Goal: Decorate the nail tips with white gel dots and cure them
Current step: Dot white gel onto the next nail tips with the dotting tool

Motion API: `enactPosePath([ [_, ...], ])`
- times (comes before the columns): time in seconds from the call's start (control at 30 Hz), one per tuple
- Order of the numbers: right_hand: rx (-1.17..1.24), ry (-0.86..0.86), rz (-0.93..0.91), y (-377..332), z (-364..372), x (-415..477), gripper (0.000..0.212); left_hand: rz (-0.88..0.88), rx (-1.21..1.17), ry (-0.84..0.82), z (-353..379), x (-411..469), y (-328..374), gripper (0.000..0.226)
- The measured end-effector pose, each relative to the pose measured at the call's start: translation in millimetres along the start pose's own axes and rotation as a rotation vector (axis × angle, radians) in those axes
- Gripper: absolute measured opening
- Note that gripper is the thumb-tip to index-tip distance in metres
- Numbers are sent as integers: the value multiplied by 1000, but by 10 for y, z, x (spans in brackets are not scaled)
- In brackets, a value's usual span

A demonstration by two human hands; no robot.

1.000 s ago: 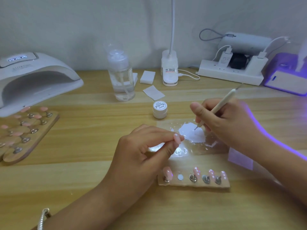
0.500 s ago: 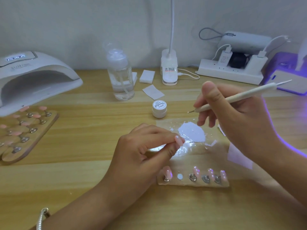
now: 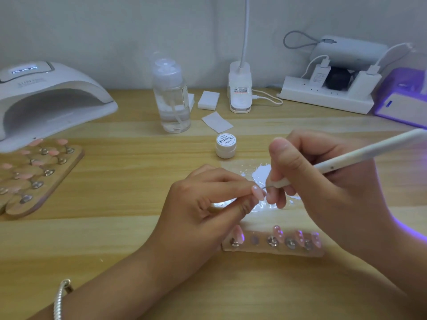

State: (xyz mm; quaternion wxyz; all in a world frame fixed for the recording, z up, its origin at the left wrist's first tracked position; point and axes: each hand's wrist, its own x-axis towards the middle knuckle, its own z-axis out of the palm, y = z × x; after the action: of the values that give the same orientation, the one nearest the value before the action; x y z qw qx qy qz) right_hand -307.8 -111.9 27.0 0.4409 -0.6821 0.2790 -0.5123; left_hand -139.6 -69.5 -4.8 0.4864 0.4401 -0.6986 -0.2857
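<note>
Head view, centre of the frame: the left hand (image 3: 203, 204) pinches a pink nail tip (image 3: 258, 193) between thumb and forefinger, with one white dot on it. The right hand (image 3: 323, 192) grips a white dotting pen (image 3: 369, 151) like a pencil. Its fine metal point is at the tip's edge, touching or just beside it; I cannot tell which. Behind the fingers a puddle of white gel (image 3: 262, 173) lies on a clear sheet, a small gel pot (image 3: 226, 145) just above it. Below the hands a cardboard strip (image 3: 245, 248) carries four more pink tips on metal stands — some dotted. A curing lamp (image 3: 46, 95) sits at upper left, a wooden board (image 3: 53, 192) of pink tips below it.
</note>
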Motion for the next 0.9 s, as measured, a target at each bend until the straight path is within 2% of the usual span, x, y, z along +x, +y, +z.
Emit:
enactPosePath([
  [0.3,-82,-11,6,18,-3,-23,38,9,-21,-19,-7,-2,5,13],
  [0.9,-109,-29,26,16,-11,-23,36,44,85,-11,-15,11,6,13],
])
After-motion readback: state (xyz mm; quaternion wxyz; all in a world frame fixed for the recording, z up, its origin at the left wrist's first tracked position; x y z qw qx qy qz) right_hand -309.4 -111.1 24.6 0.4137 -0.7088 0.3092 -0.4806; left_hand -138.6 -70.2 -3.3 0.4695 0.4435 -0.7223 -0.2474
